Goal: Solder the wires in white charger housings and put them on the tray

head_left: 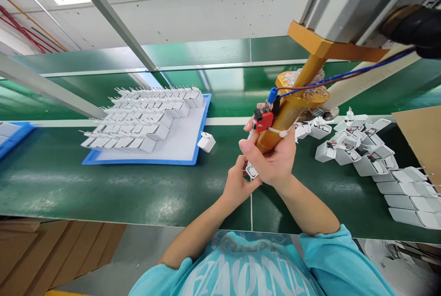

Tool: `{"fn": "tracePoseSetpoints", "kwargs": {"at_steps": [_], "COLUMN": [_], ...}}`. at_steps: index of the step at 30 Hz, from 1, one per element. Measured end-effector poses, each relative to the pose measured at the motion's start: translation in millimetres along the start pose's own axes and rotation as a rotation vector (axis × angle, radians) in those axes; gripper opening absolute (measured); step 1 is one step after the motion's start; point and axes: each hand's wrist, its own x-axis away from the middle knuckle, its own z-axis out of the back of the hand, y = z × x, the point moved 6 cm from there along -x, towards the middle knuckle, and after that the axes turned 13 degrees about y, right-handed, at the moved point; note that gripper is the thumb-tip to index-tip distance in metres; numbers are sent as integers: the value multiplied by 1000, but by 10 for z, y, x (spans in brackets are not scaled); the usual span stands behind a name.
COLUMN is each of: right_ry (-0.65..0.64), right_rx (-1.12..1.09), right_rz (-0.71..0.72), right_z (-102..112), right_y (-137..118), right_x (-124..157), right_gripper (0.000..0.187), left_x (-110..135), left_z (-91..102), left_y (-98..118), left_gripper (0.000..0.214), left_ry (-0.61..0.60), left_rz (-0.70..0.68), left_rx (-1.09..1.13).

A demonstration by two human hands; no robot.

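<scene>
My right hand [274, 160] is wrapped round the handle of a gold hanging power tool [292, 103] with a red switch and blue and red wires. Under the tool's tip, my left hand [237, 183] pinches a small white charger housing [251, 170], mostly hidden by both hands. Both hands are over the green bench [138, 190], near its front middle.
A blue-edged white tray [179, 142] at the left holds several rows of white chargers; one loose charger [206, 142] lies at its right edge. Several open charger housings [365, 153] are piled at the right. A cardboard sheet [420, 135] is far right. Metal frame bars cross overhead.
</scene>
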Motion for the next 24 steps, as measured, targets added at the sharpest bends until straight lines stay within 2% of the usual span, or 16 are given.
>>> {"fn": "tracePoseSetpoints", "kwargs": {"at_steps": [6,14,21,24], "right_ry": [-41,7,-21,-24], "right_rx": [-34,12,-33,-26], "right_rz": [-6,-28,-101,-77], "right_z": [-14,-16,-4,-9], "right_y": [28,13,93,73], "right_x": [-39,20,55,44], "right_gripper": [29,43,47,46], "left_x": [-14,4,25,29], "left_z": [87,17,43,39], "left_y": [-51,34,82,81], "left_gripper": [24,24,28,28], "left_ry": [12,-8,58,36], "left_rz": [28,-34,-36,-20], "left_rx": [-126,-100,-72,-82]}}
